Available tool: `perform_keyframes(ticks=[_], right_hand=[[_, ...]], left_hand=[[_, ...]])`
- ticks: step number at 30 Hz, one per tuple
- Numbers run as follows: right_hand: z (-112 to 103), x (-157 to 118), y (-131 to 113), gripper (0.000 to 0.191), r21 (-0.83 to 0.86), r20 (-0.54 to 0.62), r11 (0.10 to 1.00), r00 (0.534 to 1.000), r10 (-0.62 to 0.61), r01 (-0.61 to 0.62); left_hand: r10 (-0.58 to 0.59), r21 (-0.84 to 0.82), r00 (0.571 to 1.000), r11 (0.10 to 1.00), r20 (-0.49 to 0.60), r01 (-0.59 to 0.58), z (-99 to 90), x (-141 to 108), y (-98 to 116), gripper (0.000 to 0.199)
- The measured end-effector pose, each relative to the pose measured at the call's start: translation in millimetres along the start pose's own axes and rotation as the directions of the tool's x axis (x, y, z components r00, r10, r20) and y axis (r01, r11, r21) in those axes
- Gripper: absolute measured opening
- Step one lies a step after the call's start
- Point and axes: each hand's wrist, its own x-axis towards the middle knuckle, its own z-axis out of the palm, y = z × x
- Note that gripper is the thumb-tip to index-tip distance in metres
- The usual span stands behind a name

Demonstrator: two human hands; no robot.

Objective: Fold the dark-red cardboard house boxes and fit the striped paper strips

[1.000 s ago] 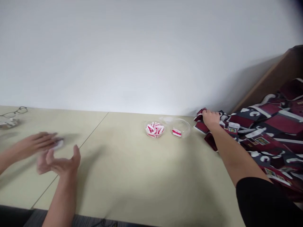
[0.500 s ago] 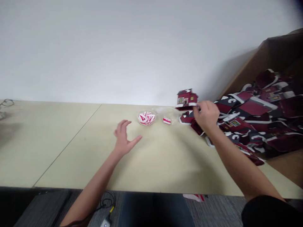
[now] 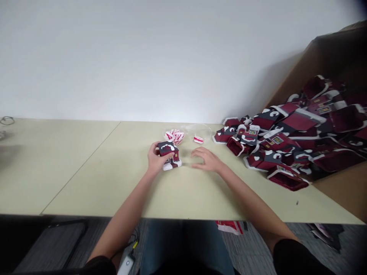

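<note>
In my left hand point(image 3: 155, 158) is a small dark red toy house point(image 3: 169, 156) with a dark grey roof and white snow-like trim. The fingers grip it from its left side, over the table. To the right of it, my right hand point(image 3: 207, 159) has its fingers apart and holds nothing. Just behind the house stands a clear round bowl point(image 3: 183, 131) with red and white pieces point(image 3: 175, 135) in it, partly covered by the house. Beside it, a stack of red and white pieces point(image 3: 198, 139) lies by a clear round lid or dish point(image 3: 210, 134).
A large cardboard box point(image 3: 329, 181) lies open on the right, with many similar red houses point(image 3: 301, 122) inside and spilling onto the table point(image 3: 100, 172). A white wall point(image 3: 172, 57) rises behind the table. A cable point(image 3: 7, 120) lies at the far left.
The house has moved from my right hand, near the pile, to my left hand at the middle of the table. My right hand has let go and come left and nearer.
</note>
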Motion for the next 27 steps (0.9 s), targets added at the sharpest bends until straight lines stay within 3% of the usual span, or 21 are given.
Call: perform_keyframes(ticks=[2, 5, 9, 12, 16, 20, 24, 27], right_hand=[[1.7, 16.9, 16.5, 0.029, -0.086, 0.085, 0.967, 0.966, 0.245, -0.238], [14.1, 44.6, 32.0, 0.034, -0.261, 0.125, 0.835, 0.84, 0.528, -0.485], [32.2, 65.6, 41.2, 0.037, -0.319, 0.147, 0.724, 0.723, 0.676, -0.612], [37.4, 67.7, 44.0, 0.038, -0.329, 0.131, 0.675, 0.676, 0.725, -0.66], [36.0, 61.6, 41.3, 0.038, -0.282, 0.108, 0.687, 0.689, 0.716, -0.669], [32.2, 47.7, 27.7, 0.036, -0.141, 0.154, 0.787, 0.772, 0.617, -0.6], [26.6, 28.5, 10.8, 0.028, -0.028, 0.217, 0.836, 0.813, 0.541, -0.549], [20.8, 17.4, 0.6, 0.03, -0.033, 0.139, 0.809, 0.799, 0.585, -0.587]], left_hand=[[0.064, 0.102, 0.996, 0.993, -0.059, -0.058, -2.9, 3.5, -5.8, 0.066], [0.136, 0.221, 0.989, 0.968, -0.057, -0.121, -2.6, 3.5, -15.6, 0.063], [0.144, 0.3, 0.984, 0.939, 0.102, -0.168, -5.8, 0.2, -24.7, 0.078], [0.146, 0.248, 0.951, 0.944, 0.273, -0.216, -13.4, 1.9, -26.4, 0.09], [0.146, 0.107, 0.866, 0.969, 0.479, -0.223, -22.6, 9.1, -24.9, 0.104], [0.143, -0.015, 0.795, 0.986, 0.589, -0.166, -26.5, 15.5, -25.9, 0.111], [0.124, -0.032, 0.78, 0.991, 0.613, -0.133, -27.3, 19.5, -30.6, 0.095], [0.136, -0.039, 0.788, 0.989, 0.6, -0.141, -26.0, 20.2, -31.5, 0.086]])
